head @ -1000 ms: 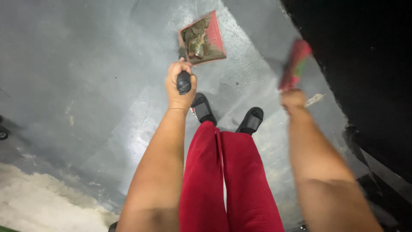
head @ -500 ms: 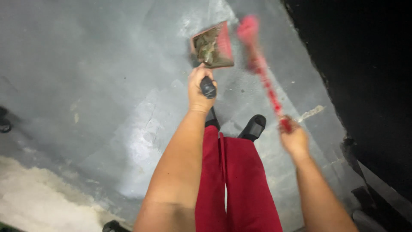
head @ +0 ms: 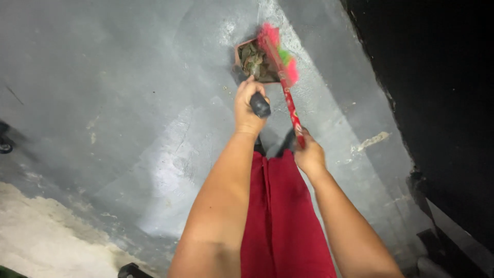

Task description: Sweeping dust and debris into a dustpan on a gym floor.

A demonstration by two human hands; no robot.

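My left hand [head: 248, 108] is closed around the black handle of a red dustpan [head: 252, 61], which is held out in front of me and is full of dry leaves and debris. My right hand [head: 309, 154] grips the red stick of a small broom [head: 280, 54] with pink and green bristles. The broom head lies across the right edge of the dustpan. Both arms reach forward over my red trousers [head: 288, 216], and my black shoes are mostly hidden behind the hands.
The floor [head: 128, 103] is wet-looking grey concrete with a shiny patch near the middle. A dark black wall or drop [head: 437, 103] runs along the right. A pale rough strip [head: 41, 242] lies at the lower left, and a dark object [head: 5, 141] sits at the left edge.
My right hand swung the broom from the far right in to the dustpan, and its head now rests on the pan. The left hand kept its hold on the dustpan.
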